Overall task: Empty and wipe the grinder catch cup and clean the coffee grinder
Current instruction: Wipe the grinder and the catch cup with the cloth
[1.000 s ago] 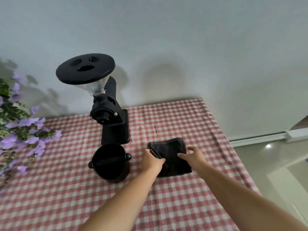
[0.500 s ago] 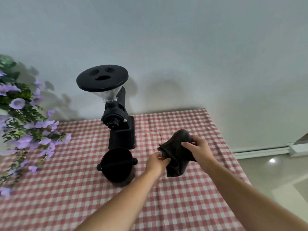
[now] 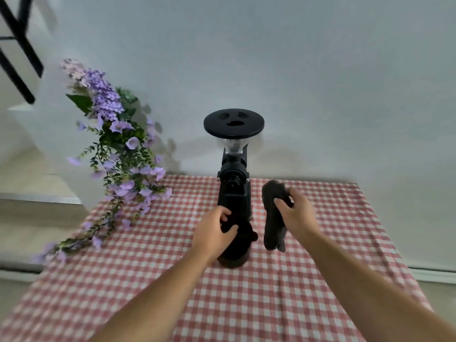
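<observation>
A black coffee grinder (image 3: 234, 183) with a round black lid and a clear hopper stands at the back of the table. In front of it sits the black catch cup (image 3: 239, 248). My left hand (image 3: 214, 233) is on the cup's left rim, fingers curled over it and hiding part of the opening. My right hand (image 3: 296, 213) holds a dark grey cloth (image 3: 272, 215) above the table, just right of the grinder; the cloth hangs down from my grip.
A red-and-white checked tablecloth (image 3: 283, 292) covers the table. A spray of purple flowers (image 3: 118, 154) leans over the table's left side. The white wall is close behind the grinder. The table's right edge drops to the floor.
The cloth came off the table into my right hand alone and hangs beside the grinder. My left hand let go of it and moved left onto the catch cup. The view swung left.
</observation>
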The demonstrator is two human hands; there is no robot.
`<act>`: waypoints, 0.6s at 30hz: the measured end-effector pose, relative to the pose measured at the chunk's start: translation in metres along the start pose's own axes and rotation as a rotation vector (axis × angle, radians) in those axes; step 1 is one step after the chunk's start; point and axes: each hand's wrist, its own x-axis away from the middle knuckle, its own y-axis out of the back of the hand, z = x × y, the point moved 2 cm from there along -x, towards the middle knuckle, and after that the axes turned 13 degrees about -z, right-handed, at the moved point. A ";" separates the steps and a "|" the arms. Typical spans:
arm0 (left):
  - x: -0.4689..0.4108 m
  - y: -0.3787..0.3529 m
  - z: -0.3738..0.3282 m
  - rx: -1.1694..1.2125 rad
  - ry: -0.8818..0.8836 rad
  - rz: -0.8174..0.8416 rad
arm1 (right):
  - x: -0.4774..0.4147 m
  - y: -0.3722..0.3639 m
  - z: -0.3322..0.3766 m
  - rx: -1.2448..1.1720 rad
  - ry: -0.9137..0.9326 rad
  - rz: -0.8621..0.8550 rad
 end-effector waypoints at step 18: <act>0.004 -0.015 0.078 0.000 0.051 0.254 | 0.055 -0.112 -0.022 0.739 0.509 0.352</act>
